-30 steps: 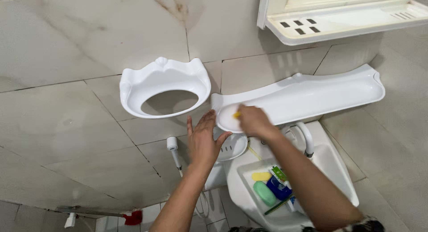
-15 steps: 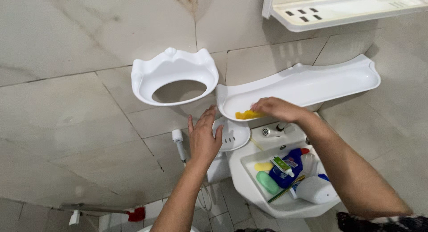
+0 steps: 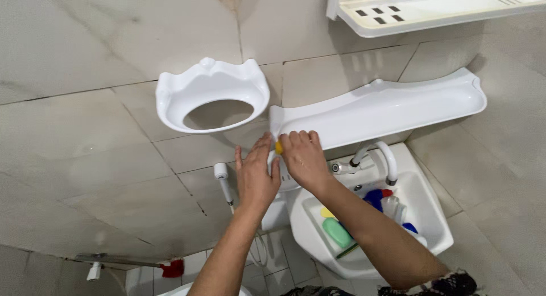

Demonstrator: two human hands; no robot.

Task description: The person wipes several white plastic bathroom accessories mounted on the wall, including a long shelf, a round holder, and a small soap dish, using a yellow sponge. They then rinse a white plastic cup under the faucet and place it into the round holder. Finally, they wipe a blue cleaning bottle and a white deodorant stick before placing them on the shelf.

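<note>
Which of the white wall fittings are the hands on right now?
The long white shelf above the sink: both hands meet at its left end. The ring-shaped holder and the upper rack go untouched.

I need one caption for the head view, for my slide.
Right hand rubs yellow sponge on white wall shelf; left hand alongside.

glossy white plastic shelf (image 3: 387, 108), polished marble-look wall tiles (image 3: 74, 159) (matt grout), shiny chrome tap (image 3: 375, 156), glazed ceramic basin (image 3: 435, 216)

A white wall shelf (image 3: 398, 105) bears nothing visible; the washbasin (image 3: 435, 216) holds bottles (image 3: 382, 200) and sponges (image 3: 336, 230).
</note>
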